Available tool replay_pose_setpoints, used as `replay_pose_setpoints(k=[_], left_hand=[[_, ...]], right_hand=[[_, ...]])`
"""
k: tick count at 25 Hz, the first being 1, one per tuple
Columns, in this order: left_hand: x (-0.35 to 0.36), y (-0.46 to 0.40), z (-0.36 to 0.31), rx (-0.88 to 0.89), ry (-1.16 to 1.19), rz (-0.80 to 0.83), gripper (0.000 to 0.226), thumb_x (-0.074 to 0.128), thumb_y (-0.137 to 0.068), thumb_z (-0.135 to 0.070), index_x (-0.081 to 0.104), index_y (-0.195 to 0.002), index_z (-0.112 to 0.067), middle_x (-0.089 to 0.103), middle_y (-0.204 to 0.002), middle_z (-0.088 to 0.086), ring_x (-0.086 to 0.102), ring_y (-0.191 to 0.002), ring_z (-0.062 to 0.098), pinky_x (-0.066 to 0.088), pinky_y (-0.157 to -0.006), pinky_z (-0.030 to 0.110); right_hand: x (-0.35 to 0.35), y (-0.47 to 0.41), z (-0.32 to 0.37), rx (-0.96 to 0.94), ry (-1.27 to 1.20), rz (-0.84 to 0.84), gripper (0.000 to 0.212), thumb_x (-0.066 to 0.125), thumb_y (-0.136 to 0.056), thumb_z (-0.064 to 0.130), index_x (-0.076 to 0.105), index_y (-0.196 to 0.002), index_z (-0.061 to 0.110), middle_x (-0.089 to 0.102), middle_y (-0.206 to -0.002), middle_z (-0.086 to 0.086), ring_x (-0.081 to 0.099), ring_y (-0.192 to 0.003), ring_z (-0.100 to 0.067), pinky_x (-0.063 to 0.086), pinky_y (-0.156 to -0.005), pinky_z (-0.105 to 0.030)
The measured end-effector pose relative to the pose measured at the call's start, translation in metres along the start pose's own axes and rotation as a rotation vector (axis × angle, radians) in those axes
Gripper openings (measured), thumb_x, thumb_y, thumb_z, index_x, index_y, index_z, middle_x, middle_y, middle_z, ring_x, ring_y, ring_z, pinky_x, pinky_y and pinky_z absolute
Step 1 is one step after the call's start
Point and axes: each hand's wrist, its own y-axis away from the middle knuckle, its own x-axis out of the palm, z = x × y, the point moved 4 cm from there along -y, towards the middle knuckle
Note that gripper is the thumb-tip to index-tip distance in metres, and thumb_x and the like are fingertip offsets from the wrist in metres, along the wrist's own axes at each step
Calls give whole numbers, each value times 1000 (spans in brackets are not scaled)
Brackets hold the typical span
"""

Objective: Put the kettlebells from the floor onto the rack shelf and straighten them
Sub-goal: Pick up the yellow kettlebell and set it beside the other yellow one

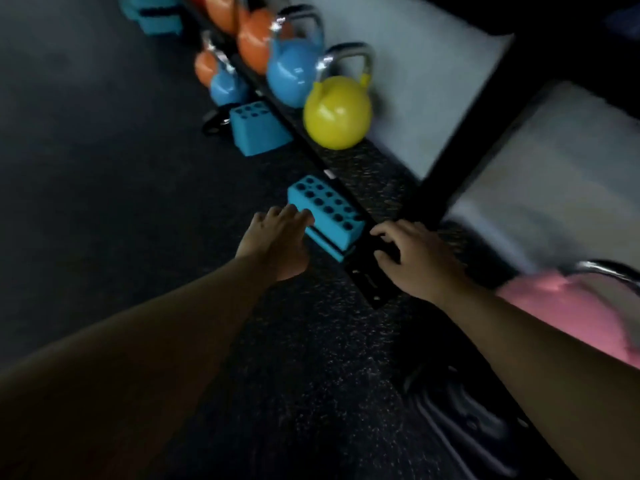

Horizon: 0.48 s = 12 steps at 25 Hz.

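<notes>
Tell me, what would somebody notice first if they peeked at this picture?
Probably the bright yellow kettlebell on the dark rack shelf, with a blue kettlebell and orange ones lined up behind it. Next, two bare hands stretch forward: the left hand touches a turquoise block full of holes, and the right hand rests on the shelf edge. A blurry pink kettlebell sits at the right.

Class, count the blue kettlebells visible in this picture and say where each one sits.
2. A large blue kettlebell on the rack shelf beside the yellow kettlebell; a smaller blue kettlebell lower left. Others may be hidden.
</notes>
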Motion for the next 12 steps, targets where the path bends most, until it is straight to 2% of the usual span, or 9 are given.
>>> replay_pose_setpoints(k=[3, 7, 12], left_hand=[[11, 67, 118, -145, -7, 41, 57, 63, -85, -27, 45, -139, -28, 45, -145, 3, 42, -132, 28, 34, -107, 44], [25, 180, 271, -356, 51, 78, 55, 63, -89, -29, 45, -141, -29, 45, -146, 4, 42, -135, 28, 34, -110, 45], [37, 352, 437, -652, 142, 111, 58, 66, -86, -33, 44, -140, -29, 44, -146, 5, 40, -136, 29, 35, -110, 45]], right_hand=[[55, -40, 89, -99, -68, 116, 22, 61, -91, 29, 61, -113, 26, 62, -98, 4, 59, -99, -22, 50, -83, -41], [137, -75, 234, -278, -85, 261, 20, 58, -93, 32, 60, -113, 27, 61, -96, 5, 56, -93, -18, 49, -80, -40], [246, -94, 440, -387, -74, 461, 23, 57, -94, 33, 59, -116, 29, 60, -97, 8, 55, -96, -14, 49, -89, -41]])
